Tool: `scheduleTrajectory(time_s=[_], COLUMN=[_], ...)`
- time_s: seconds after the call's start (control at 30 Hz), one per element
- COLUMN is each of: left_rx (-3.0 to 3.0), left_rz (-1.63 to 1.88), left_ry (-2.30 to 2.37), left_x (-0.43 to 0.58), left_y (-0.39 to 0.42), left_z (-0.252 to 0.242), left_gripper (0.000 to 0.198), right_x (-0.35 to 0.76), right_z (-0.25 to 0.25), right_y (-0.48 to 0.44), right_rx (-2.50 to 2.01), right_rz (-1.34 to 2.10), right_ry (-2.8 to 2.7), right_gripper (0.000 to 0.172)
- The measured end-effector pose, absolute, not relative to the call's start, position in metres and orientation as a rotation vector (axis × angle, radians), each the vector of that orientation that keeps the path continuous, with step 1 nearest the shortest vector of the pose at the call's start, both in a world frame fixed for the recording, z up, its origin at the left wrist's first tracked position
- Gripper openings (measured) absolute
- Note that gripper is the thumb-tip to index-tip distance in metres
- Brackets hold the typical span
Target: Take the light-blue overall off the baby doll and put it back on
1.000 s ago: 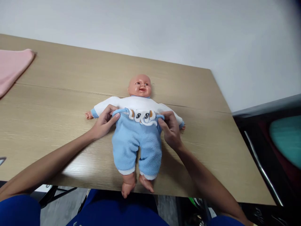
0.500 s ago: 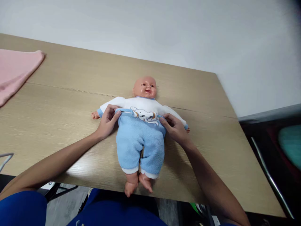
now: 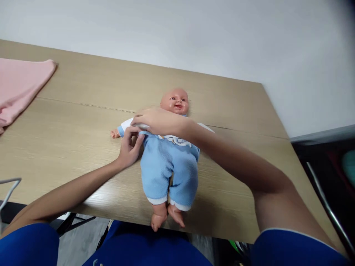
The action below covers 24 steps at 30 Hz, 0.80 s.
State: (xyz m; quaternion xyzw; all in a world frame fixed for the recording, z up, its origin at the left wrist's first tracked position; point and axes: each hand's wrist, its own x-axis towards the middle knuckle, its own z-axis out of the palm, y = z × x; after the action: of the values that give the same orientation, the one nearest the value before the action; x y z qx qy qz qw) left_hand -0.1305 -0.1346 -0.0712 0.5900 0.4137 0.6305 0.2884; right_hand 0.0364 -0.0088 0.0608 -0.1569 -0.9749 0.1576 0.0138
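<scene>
A baby doll [image 3: 176, 101] lies on its back, head toward the wall and bare feet at the table's near edge. It wears a white long-sleeved top and blue fleece trousers [image 3: 156, 168] with white cuffs and an animal face at the waist. My left hand [image 3: 130, 147] pinches the upper edge of the trousers at the left side. Across the doll's chest reaches my right hand [image 3: 158, 120], its fingers bent down at the white sleeve [image 3: 127, 123] just above my left hand. Blur hides whether those fingertips grip cloth. My right forearm covers most of the top and the doll's other arm.
The doll lies on a wooden table [image 3: 91, 129] set against a pale wall [image 3: 166, 33]. A pink cloth [image 3: 24, 85] is at the far left. A white cable-like loop [image 3: 12, 184] stands at the left edge. Dark furniture with a metal bar [image 3: 324, 199] is at the right.
My right hand has left the trousers' right side and swung left across the doll's chest to beside my left hand. My left hand stays at the trousers' left upper edge.
</scene>
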Motion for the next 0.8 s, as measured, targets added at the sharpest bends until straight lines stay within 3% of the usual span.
scheduleTrajectory(time_s=[0.17,0.3,0.37,0.6,0.8], left_rx=[1.759,1.756,1.763,1.990,2.001], left_rz=[1.723,1.716,1.714,1.809,2.056], left_ry=[1.015,0.991,0.995,1.154,1.053], left_x=[-0.127,-0.127,-0.128,-0.137,-0.134], left_y=[-0.139,-0.138,-0.138,-0.142,-0.142], left_z=[-0.067,-0.064,-0.065,-0.080,-0.084], left_gripper=[0.012,0.010,0.011,0.011,0.014], right_x=[0.000,-0.005,0.000,0.043,0.067], right_z=[0.042,0.028,0.026,0.037,0.028], right_y=[0.005,0.006,0.005,0.007,0.014], right_rx=[-0.483,-0.562,-0.649,-0.657,-0.521], right_rz=[0.458,0.375,0.388,0.774,0.964], right_ry=[-3.164,-3.133,-2.996,-2.604,-2.550], right_gripper=[0.056,0.031,0.027,0.056,0.058])
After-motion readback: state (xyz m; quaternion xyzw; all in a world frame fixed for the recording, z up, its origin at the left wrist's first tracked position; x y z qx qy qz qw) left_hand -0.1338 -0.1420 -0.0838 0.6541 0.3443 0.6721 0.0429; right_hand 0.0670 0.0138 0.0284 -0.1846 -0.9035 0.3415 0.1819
